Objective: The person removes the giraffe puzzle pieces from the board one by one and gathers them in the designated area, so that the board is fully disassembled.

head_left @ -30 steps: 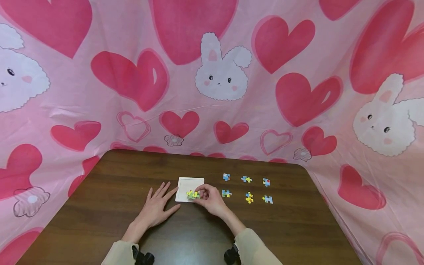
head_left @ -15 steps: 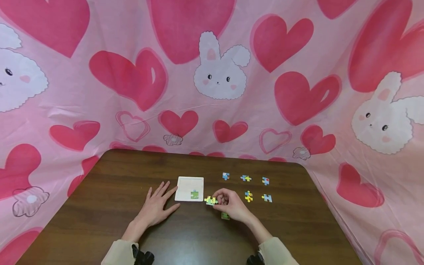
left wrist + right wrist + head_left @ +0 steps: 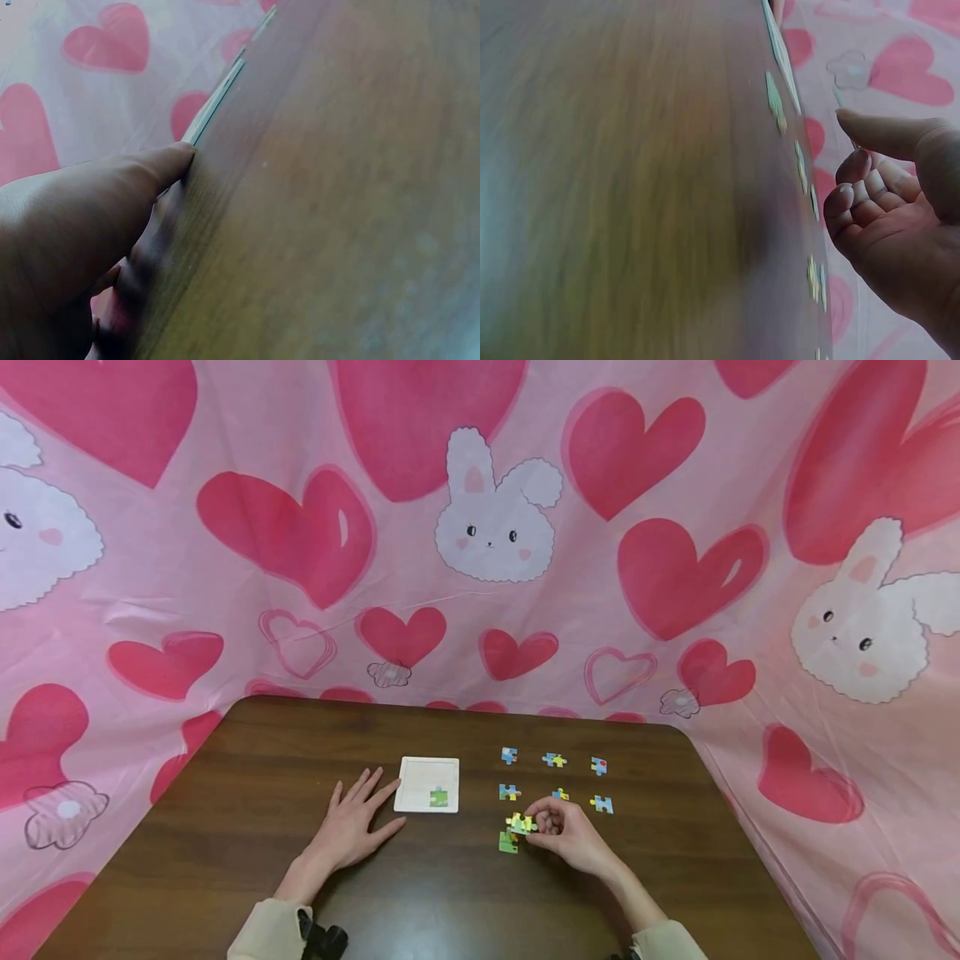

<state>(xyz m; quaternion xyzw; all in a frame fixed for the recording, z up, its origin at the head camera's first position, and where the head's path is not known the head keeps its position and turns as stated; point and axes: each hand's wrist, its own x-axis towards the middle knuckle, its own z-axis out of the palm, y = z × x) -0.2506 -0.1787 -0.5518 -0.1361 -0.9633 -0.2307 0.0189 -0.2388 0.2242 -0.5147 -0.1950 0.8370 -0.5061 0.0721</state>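
Pink heart-and-bunny cloth [image 3: 675, 568] backs a dark wood-grain table [image 3: 225, 860]. On it, the left hand [image 3: 352, 827] lies flat with fingers spread, beside the square white tray [image 3: 420, 777]. Right of the tray, the right hand [image 3: 572, 835] pinches a knobbed yellow puzzle piece [image 3: 519, 823], carried rightward since earlier, just above a green piece [image 3: 507, 842].

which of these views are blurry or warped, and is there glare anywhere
Head view: sharp but wide-angle, the backdrop bows, and soft glare sits on the near table. Left wrist view: the left hand is close and dim, the wood soft. Right wrist view: the table is smeared; the right hand is clearer.
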